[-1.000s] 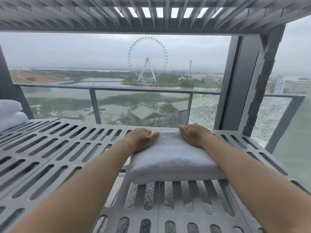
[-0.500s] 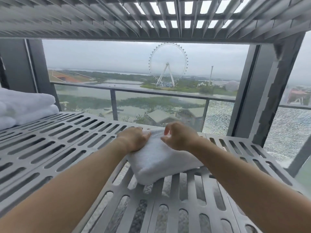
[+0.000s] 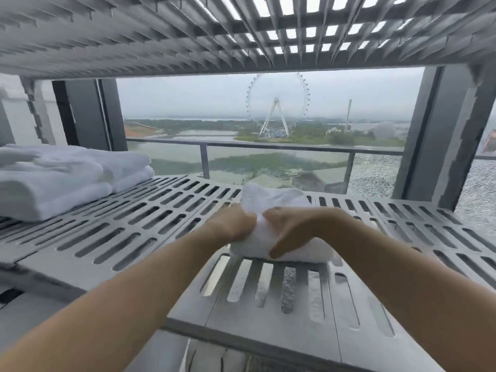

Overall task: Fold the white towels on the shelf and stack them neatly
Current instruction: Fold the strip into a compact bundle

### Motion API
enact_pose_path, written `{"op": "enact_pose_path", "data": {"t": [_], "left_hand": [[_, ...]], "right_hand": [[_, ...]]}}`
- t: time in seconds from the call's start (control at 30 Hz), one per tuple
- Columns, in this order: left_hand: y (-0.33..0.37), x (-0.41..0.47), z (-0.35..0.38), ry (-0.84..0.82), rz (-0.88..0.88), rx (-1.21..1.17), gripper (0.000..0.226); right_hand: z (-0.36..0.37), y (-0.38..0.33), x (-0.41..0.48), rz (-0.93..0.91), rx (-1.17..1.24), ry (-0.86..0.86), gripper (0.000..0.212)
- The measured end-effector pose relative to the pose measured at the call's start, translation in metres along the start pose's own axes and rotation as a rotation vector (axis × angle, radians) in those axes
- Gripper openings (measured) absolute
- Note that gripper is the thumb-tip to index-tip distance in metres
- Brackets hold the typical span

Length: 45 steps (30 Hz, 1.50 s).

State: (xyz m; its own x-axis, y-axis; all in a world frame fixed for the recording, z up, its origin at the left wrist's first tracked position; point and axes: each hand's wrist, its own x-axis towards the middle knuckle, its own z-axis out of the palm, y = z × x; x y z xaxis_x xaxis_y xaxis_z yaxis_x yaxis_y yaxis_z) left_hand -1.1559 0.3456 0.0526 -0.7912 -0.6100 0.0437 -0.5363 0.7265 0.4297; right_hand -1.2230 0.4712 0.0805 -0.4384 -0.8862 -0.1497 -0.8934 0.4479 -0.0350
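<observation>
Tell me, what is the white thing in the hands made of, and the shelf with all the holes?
The towel looks like soft cotton terry: white, fuzzy, and it bunches where the left hand and right hand grip it. The shelf looks like hard grey plastic or painted metal, matte with moulded slots; I can't tell which.

A high-rise linen storage spot, probably in a hotel or an apartment: a grey slotted metal shelf [image 3: 161, 210] with another tier [image 3: 134, 36] overhead and folded white towels [image 3: 53, 178] stacked at 9 o'clock. At 12 o'clock, beyond a glass balcony railing [image 3: 268, 146], a Ferris wheel [image 3: 277, 103], ponds and rooftops lie far below.
</observation>
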Motion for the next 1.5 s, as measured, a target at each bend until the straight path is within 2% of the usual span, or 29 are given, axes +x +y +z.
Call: {"op": "enact_pose_path", "data": {"t": [0.07, 0.13, 0.2, 0.27, 0.33, 0.4, 0.43, 0.5, 0.6, 0.73, 0.87, 0.97, 1.07, 1.2, 1.37, 1.5], "left_hand": [[0.002, -0.012, 0.000, -0.082, 0.137, -0.128, 0.035], [0.003, -0.021, 0.002, -0.118, 0.239, -0.225, 0.031], [0.003, -0.026, 0.001, -0.064, 0.328, -0.140, 0.035], [-0.004, -0.026, -0.003, 0.034, 0.365, -0.040, 0.030], [-0.015, -0.021, -0.007, 0.135, 0.360, 0.031, 0.018], [-0.026, -0.014, -0.009, 0.180, 0.337, 0.087, 0.026], [-0.031, -0.011, -0.010, 0.184, 0.323, 0.116, 0.032], [-0.040, -0.003, -0.011, 0.208, 0.287, 0.167, 0.042], [-0.048, 0.010, -0.013, 0.228, 0.255, 0.180, 0.044], [-0.053, 0.023, -0.011, 0.206, 0.315, 0.154, 0.052], [-0.042, 0.030, -0.001, 0.174, 0.592, 0.146, 0.076], [-0.022, 0.033, 0.006, 0.152, 0.717, 0.194, 0.071], [-0.002, 0.040, 0.008, 0.106, 0.735, 0.287, 0.063], [0.007, 0.050, 0.004, 0.054, 0.740, 0.468, 0.062], [0.001, 0.059, 0.000, 0.100, 0.777, 0.537, 0.047], [-0.003, 0.062, 0.002, 0.142, 0.816, 0.527, 0.045]], "right_hand": [[0.000, 0.001, -0.011, 0.043, -0.066, 0.014, 0.056], [0.002, 0.010, -0.024, 0.135, -0.103, 0.050, 0.062], [0.005, 0.020, -0.037, 0.212, -0.125, 0.098, 0.071], [0.006, 0.023, -0.045, 0.256, -0.088, 0.143, 0.067], [0.007, 0.015, -0.042, 0.280, 0.003, 0.201, 0.052], [0.010, -0.002, -0.035, 0.300, 0.116, 0.280, 0.039], [0.013, -0.010, -0.029, 0.305, 0.143, 0.302, 0.040], [0.023, -0.021, -0.019, 0.330, 0.106, 0.327, 0.049], [0.034, -0.019, -0.010, 0.372, 0.013, 0.378, 0.035], [0.037, 0.015, -0.017, 0.286, 0.042, 0.337, 0.047], [0.033, 0.055, -0.035, 0.287, 0.169, 0.321, 0.055], [0.033, 0.069, -0.037, 0.283, 0.202, 0.384, 0.054], [0.036, 0.071, -0.032, 0.251, 0.257, 0.478, 0.050], [0.038, 0.076, -0.029, 0.238, 0.199, 0.539, 0.053], [0.042, 0.090, -0.029, 0.205, 0.232, 0.578, 0.055], [0.045, 0.100, -0.028, 0.190, 0.248, 0.600, 0.056]]}}
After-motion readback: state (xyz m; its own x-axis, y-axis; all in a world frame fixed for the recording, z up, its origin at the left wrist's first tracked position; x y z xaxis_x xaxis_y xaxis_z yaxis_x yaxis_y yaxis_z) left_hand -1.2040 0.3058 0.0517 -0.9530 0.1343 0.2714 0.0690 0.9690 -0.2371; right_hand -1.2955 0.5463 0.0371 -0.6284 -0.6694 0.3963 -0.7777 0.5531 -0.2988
